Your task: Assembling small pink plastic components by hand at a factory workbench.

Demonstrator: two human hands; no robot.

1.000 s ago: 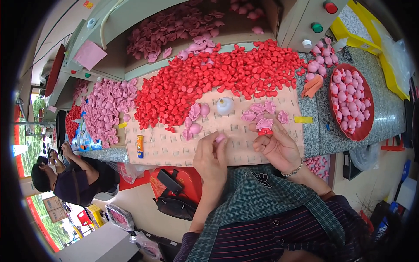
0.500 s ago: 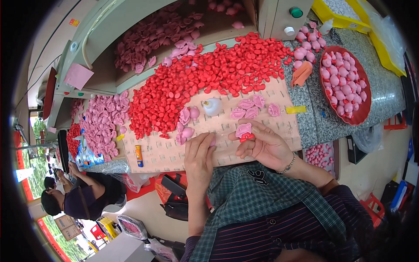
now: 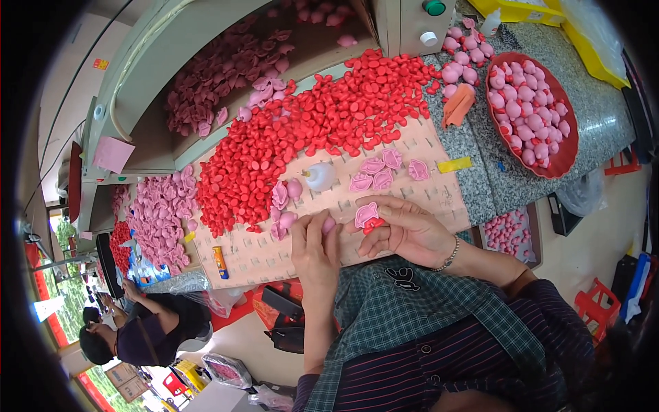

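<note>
My left hand is closed on a small pink ball, its fingers hiding part of it. In my right hand, thumb and fingers pinch a pink hollow piece with a wavy rim and a red part at its lower side. Both hands are low over the paper-covered work surface, a short gap between them. Beyond them stands a white squeeze bottle. Several pink hollow pieces lie to its right, and pink balls with hollow pieces lie to its left.
A large heap of red pieces covers the far side. Pink pieces are heaped at left. A red bowl of pink-and-red figures stands at right, near an orange cloth. A glue tube lies at left; another person works farther left.
My left hand has tilted, and more of the pink ball shows at its fingertips. The right hand keeps its hold on the pink hollow piece. The whole view has shifted slightly.
</note>
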